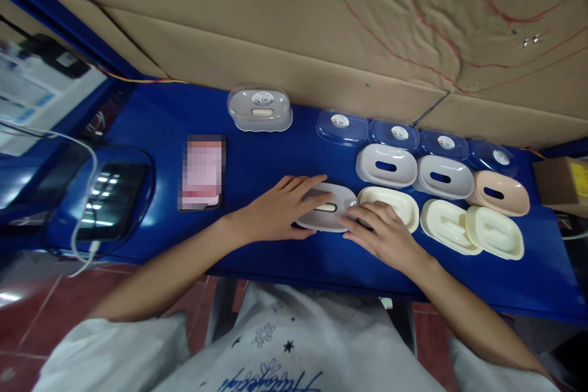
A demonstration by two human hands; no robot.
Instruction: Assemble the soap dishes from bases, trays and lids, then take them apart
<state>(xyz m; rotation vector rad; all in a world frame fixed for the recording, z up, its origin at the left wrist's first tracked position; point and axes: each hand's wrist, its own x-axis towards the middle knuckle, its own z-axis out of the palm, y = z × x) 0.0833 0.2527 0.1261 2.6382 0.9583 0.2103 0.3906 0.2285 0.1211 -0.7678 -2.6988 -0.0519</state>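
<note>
A grey oval dish (339,196) with a cream piece (324,207) showing in its middle slot lies near the front of the blue table. My left hand (289,207) rests on its left side, fingers spread over the rim. On the right side of the same dish is my right hand (380,226), its fingers bent against the rim. Just right of the dish, partly behind my right hand, sits a cream tray (404,203). Further right are two more cream trays (438,226), (503,233), one overlapping the other.
Two light grey dishes (408,166), (462,177) and a peach dish (517,196) stand behind. Several clear lids (342,135) line the back. A lidded grey dish (245,116), a blurred phone (202,165) and a dark cabled device (110,202) are leftward on the blue table (257,165).
</note>
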